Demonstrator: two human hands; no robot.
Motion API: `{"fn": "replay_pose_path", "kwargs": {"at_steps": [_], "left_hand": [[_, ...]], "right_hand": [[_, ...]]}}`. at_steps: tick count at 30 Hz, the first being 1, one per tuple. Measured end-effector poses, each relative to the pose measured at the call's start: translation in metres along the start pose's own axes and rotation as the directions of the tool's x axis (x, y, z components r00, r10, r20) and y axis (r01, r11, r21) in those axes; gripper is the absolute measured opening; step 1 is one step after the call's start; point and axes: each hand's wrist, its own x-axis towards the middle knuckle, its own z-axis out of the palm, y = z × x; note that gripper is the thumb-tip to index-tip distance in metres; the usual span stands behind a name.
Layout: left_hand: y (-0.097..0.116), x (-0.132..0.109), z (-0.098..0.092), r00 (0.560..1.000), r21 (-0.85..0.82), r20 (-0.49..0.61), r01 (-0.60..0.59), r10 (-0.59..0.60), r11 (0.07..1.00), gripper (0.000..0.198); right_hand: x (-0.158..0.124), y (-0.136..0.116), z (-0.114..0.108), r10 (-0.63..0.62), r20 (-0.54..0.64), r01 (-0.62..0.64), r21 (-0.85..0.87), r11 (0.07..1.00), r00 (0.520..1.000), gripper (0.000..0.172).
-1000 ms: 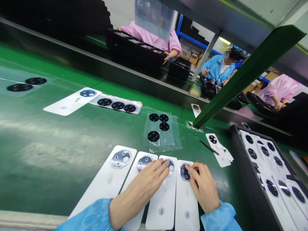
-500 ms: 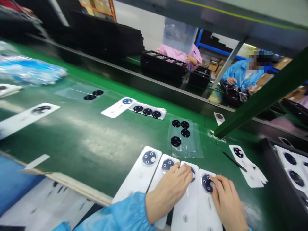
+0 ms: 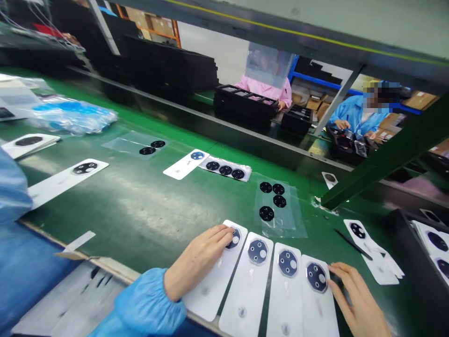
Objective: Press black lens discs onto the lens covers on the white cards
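Four white panels, each with a dark camera-ring sticker near its top, lie side by side at the front edge of the green table. My left hand [image 3: 201,257] rests on the leftmost panel [image 3: 206,299], its fingertips on the edge of the sticker and its fingers pressed together. At the right edge of the rightmost panel [image 3: 317,311] is my right hand [image 3: 358,299], thumb and fingers apart beside the sticker, holding nothing. Between them lie the second panel [image 3: 245,290] and the third panel [image 3: 285,304], both uncovered.
Clear film [image 3: 293,227] with black round pieces lies behind the panels. Black tweezers [image 3: 352,244] rest by another white panel [image 3: 379,267]. A black tray [image 3: 403,234] stands at right, a green post [image 3: 386,164] behind. A co-worker's blue sleeve [image 3: 17,243] shows at left.
My left hand has moved left from the middle panels to the leftmost one. My right hand has shifted off the rightmost sticker to the panel's edge. A blue sleeve has entered at left.
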Motion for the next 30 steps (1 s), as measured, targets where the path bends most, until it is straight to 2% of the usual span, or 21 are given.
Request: {"fn": "replay_pose_path", "kwargs": {"at_steps": [6,9,11,15,19,22,26,30], "left_hand": [[0.003,0.008,-0.004,0.998,0.027,0.027,-0.064,0.063,0.998,0.036],[0.0,0.008,-0.005,0.994,0.075,0.041,-0.105,0.102,0.992,0.039],[-0.004,0.005,-0.003,0.99,0.101,0.021,-0.141,0.14,0.985,0.039],[-0.015,-0.006,0.006,0.979,0.077,-0.028,-0.201,0.204,0.976,0.036],[-0.017,-0.009,0.008,0.987,0.001,-0.033,-0.158,0.158,0.987,0.038],[-0.014,-0.005,0.006,0.99,-0.013,-0.048,-0.136,0.135,0.991,0.036],[-0.012,-0.002,0.009,0.995,-0.035,-0.023,-0.101,0.101,0.994,0.037],[-0.013,-0.005,0.012,0.995,-0.022,0.023,-0.096,0.096,0.995,0.043]], "right_hand": [[0.001,0.003,-0.002,0.06,0.027,-0.061,0.058,0.996,0.998,0.029],[0.01,0.004,-0.012,0.037,0.034,-0.039,0.073,0.997,0.999,0.026],[0.024,0.005,-0.02,0.007,0.033,-0.01,0.082,0.997,0.999,0.024],[0.068,0.017,-0.027,0.041,0.006,-0.041,0.056,0.998,0.999,0.024],[0.117,0.038,-0.015,0.065,-0.019,-0.065,-0.001,0.998,0.998,0.019],[0.142,0.046,-0.001,0.059,-0.001,-0.059,-0.025,0.998,0.998,0.018],[0.157,0.049,0.012,0.075,0.028,-0.073,-0.059,0.996,0.997,0.011],[0.163,0.053,0.016,0.114,0.062,-0.109,-0.066,0.992,0.992,0.016]]}}
